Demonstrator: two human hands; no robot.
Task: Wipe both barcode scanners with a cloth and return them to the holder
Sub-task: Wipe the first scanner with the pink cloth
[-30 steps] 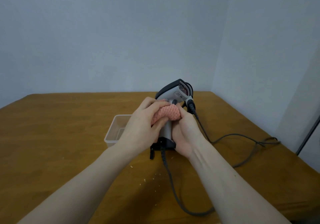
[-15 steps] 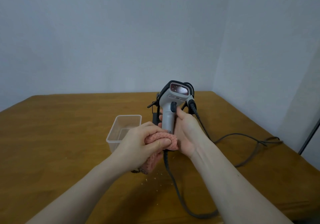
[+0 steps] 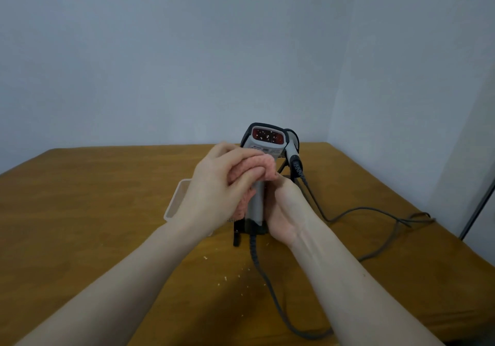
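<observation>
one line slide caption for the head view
Left hand rubs a pink cloth on a grey barcode scanner held upright by the right hand.

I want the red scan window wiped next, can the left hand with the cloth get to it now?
Probably yes: the left hand presses the cloth just below the scan window, which faces the camera uncovered.

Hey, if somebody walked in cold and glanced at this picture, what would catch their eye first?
Dead centre, the grey barcode scanner stands upright with its red window facing the camera, gripped by the right hand. The left hand presses a pink cloth against the scanner just below its head. Next come the dark cable trailing toward the camera over the wooden table, and pale crumbs scattered beside it.
</observation>
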